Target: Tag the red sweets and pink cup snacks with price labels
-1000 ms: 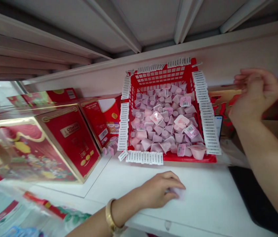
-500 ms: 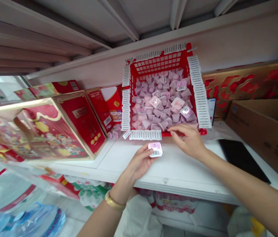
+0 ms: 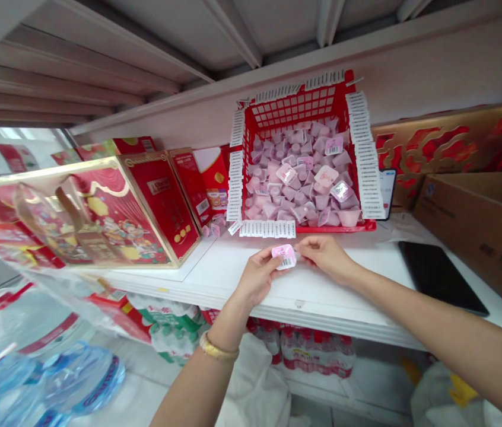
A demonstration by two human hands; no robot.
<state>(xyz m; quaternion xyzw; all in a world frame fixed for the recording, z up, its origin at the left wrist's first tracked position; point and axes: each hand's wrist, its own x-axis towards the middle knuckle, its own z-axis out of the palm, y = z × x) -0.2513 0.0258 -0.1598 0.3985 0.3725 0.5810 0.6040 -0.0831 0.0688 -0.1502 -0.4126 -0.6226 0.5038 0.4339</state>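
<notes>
Since the earlier frame, the right hand (image 3: 331, 258) has been brought from the basket's front edge to the small lidded cup (image 3: 285, 254), which is held in the left hand (image 3: 257, 274) just above the white shelf (image 3: 222, 261). By the left thumb and fingers the cup is gripped, its pink printed lid turned up; a gold bangle (image 3: 218, 350) is worn on that wrist. From the right the other forearm is stretched inward, its fingertips narrowed to a pinch at the lid's edge; whether anything is pinched cannot be told. Just behind both hands the red basket (image 3: 371, 226) is set, filled with similar cups (image 3: 295, 190) and edged with barcode labels (image 3: 269, 229). It is flanked by red gift boxes (image 3: 162, 207) on the left and, on the right, by a phone (image 3: 387, 193), a black slab (image 3: 440, 276) and a cardboard box (image 3: 477, 237).
</notes>
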